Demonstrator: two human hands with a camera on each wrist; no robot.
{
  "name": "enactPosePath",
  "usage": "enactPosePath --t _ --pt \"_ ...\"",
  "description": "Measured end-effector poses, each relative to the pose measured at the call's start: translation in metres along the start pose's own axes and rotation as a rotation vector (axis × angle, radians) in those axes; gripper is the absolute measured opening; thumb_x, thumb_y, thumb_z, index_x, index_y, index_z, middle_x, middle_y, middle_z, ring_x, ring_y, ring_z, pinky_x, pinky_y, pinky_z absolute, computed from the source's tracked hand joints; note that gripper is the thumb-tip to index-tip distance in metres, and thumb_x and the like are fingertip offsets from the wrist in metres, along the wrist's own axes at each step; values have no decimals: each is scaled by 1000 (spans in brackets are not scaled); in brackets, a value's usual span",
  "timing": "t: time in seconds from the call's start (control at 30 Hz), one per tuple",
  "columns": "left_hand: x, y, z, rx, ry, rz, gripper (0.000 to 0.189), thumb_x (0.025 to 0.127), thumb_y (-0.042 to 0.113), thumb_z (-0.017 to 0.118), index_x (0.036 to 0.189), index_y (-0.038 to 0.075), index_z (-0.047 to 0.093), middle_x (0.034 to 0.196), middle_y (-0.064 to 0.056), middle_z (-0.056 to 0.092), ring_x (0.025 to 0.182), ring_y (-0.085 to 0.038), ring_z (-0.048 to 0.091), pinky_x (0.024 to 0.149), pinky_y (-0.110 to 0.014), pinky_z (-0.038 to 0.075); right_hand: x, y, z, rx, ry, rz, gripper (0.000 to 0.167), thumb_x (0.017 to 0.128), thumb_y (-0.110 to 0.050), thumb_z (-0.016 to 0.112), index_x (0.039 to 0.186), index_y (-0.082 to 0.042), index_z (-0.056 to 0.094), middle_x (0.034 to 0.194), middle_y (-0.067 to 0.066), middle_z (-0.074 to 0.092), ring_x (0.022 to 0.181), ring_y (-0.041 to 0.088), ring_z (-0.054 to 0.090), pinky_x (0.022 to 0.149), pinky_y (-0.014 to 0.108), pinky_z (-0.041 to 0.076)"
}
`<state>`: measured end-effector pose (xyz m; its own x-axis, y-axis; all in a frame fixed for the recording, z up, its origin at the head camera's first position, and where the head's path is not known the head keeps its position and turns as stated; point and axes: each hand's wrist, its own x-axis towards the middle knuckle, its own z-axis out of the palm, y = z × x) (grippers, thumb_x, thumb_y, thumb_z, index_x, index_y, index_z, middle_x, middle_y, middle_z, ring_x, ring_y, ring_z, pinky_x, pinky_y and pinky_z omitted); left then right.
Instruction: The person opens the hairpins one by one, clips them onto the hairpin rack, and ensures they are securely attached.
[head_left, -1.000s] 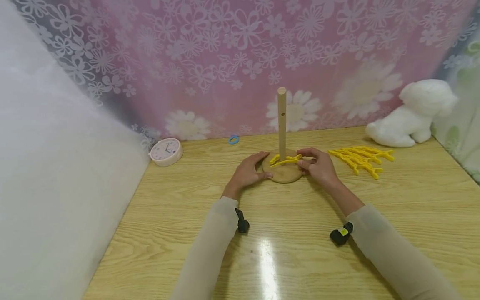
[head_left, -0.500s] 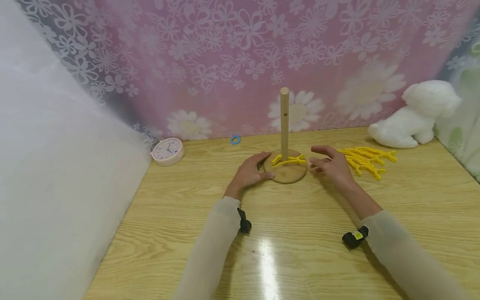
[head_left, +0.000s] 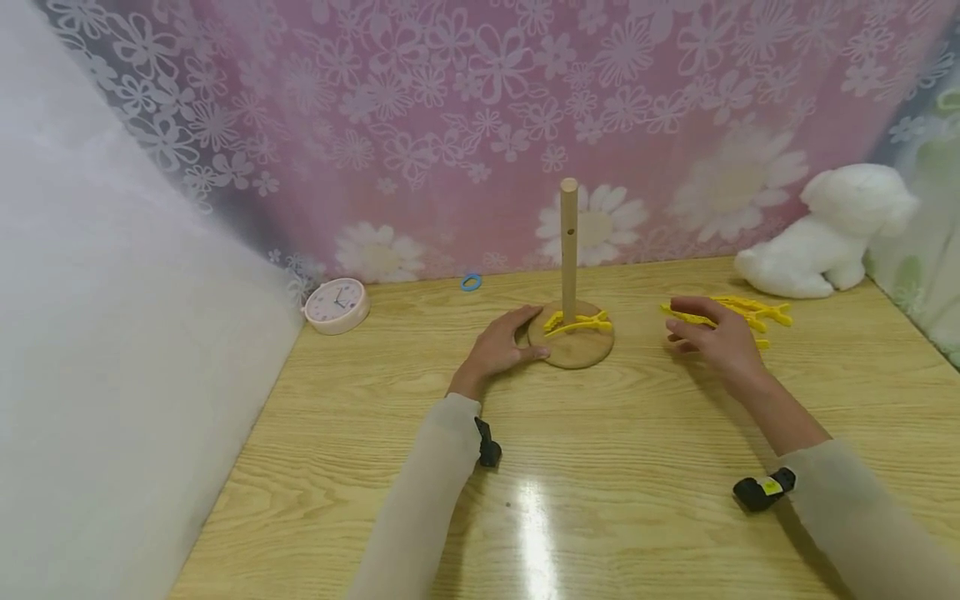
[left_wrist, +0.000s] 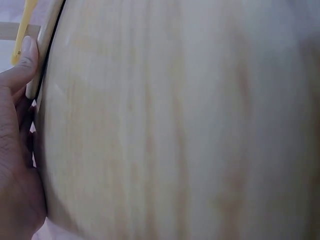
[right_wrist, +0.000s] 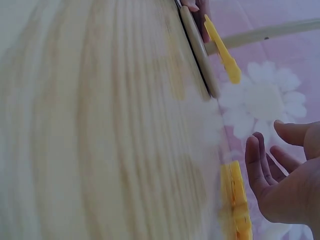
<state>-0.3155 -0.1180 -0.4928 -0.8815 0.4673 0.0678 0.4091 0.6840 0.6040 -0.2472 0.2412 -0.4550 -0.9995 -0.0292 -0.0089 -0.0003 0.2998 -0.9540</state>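
Note:
A round wooden base (head_left: 579, 354) carries an upright wooden post (head_left: 568, 267) with a small hole in its side. One yellow forked, branch-like plastic piece (head_left: 592, 322) lies on the base, crossing in front of the post's foot. My left hand (head_left: 498, 343) holds the base at its left edge; in the left wrist view the thumb (left_wrist: 27, 52) lies over the rim. Holding nothing, my right hand (head_left: 716, 337) hovers with loosely bent fingers over a pile of yellow forked pieces (head_left: 772, 312), partly hiding them. The right wrist view shows the hand (right_wrist: 292, 187) apart from the pile (right_wrist: 239, 200).
At the back left of the wood-grain table (head_left: 375, 483) stands a pink round clock (head_left: 336, 306). A blue ring (head_left: 471, 282) lies near the back edge. A white plush dog (head_left: 832, 233) sits back right, before a pink floral curtain (head_left: 450, 150).
My right hand has let go of the yellow piece on the base and moved right, over the pile. My left hand has stayed at the base.

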Motion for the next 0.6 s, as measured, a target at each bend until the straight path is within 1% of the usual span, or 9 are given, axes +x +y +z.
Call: enactPosePath --t 0.2,0.3,0.43,0.5,0.6 --pt "-2 3 -3 -27 -16 -34 86 93 46 78 164 28 35 169 -1 32 156 -24 29 126 -48 28 -3 3 -19 -46 31 42 65 105 -36 63 157 -1 43 149 13 46 90 2 70 79 25 62" --pt "-2 3 -4 -24 -24 -46 85 93 45 78 165 29 34 170 -1 31 157 -24 28 126 -49 27 -5 6 -27 -51 43 49 63 105 -34 64 155 -2 44 141 5 51 88 -1 69 78 23 61" --pt "-1 3 -3 -9 -36 -50 86 93 47 77 165 30 33 170 0 30 157 -24 26 127 -49 26 -9 14 -41 3 48 46 55 103 -31 68 150 -7 50 124 -10 58 86 -1 70 76 22 61" --pt "-1 3 -2 -8 -39 -47 86 93 47 77 165 29 33 170 0 30 157 -24 26 127 -49 25 -11 17 -48 47 47 50 54 101 -29 70 148 -8 52 116 -14 61 85 1 71 75 23 62" --pt "0 4 -2 -14 -37 -46 87 93 47 78 165 29 33 170 0 30 158 -24 25 127 -50 25 -15 20 -56 60 44 60 53 101 -27 70 146 -6 52 114 -16 61 83 3 74 74 24 63"
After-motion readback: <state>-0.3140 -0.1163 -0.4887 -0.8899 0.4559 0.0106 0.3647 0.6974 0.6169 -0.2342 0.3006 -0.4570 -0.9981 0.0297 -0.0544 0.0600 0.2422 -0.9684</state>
